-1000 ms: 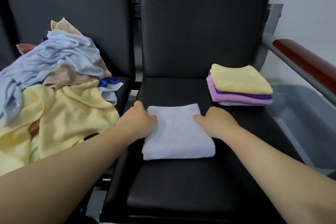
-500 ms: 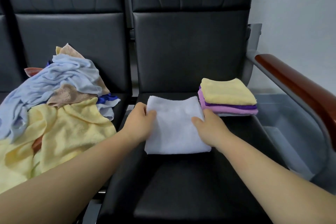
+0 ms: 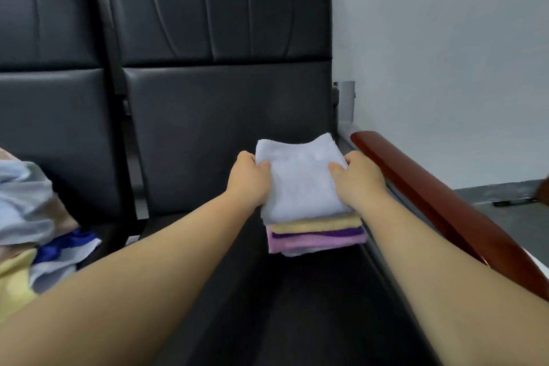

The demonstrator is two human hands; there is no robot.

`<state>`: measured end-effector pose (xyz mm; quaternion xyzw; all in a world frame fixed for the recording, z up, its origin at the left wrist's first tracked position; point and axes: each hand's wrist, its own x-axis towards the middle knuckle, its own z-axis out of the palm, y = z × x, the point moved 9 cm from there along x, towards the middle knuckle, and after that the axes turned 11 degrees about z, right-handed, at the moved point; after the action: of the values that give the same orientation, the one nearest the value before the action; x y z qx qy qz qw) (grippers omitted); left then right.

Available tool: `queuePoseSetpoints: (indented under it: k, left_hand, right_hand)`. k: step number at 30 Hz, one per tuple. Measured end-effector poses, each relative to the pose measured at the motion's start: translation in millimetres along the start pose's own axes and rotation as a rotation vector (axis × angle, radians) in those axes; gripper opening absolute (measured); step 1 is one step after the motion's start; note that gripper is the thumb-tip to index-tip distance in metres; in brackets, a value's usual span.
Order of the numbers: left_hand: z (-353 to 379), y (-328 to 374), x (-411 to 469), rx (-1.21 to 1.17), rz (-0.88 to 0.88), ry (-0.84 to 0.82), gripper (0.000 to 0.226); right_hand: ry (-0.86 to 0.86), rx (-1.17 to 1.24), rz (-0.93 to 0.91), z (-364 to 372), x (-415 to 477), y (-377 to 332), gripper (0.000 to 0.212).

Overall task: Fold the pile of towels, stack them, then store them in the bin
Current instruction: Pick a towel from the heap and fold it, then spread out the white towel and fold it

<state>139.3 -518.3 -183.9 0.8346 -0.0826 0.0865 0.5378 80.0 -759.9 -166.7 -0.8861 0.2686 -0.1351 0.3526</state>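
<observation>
A folded pale blue towel (image 3: pixel 300 181) is held over the stack of folded towels (image 3: pixel 318 236) at the right side of the black seat. My left hand (image 3: pixel 249 178) grips its left edge and my right hand (image 3: pixel 359 180) grips its right edge. Its near part lies on the stack's yellow top towel, while its far edge is raised. Below the yellow towel show purple, pink and white layers. The unfolded towel pile (image 3: pixel 26 217) lies on the seat to the left, partly cut off by the frame. The bin is out of view.
A black seat (image 3: pixel 297 306) with a tall backrest (image 3: pixel 225 98) bears the stack. A brown wooden armrest (image 3: pixel 430 202) runs along its right side. Beyond it are a pale wall and grey floor (image 3: pixel 511 217).
Both hands lifted the folded pale blue towel from the middle of the seat and carried it right, onto the stack. The camera has tilted up and right, so the bin left the view.
</observation>
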Motion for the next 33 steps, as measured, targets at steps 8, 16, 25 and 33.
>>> queuePoseSetpoints:
  k: [8,16,25,33]
  left_hand:
    - [41.8,-45.7,26.8,0.124,-0.107,-0.043,0.032]
    - [-34.6,-43.9,-51.4,0.089,-0.115,-0.047,0.026]
    - [-208.9,-82.5,-150.2,0.387,-0.149,-0.031,0.031]
    - [-386.3,-123.9,-197.6,0.569,-0.236,0.147,0.029]
  right_hand:
    - [-0.02,-0.067,0.178,33.3,31.4,44.0,0.037]
    - [0.029,-0.274,-0.009,20.6,-72.1,4.9,0.052]
    - [-0.378,-0.212,-0.271,121.3,-217.6,-90.1,0.05]
    - [-0.651,-0.256,-0.519,229.7,-322.8,-198.8,0.039]
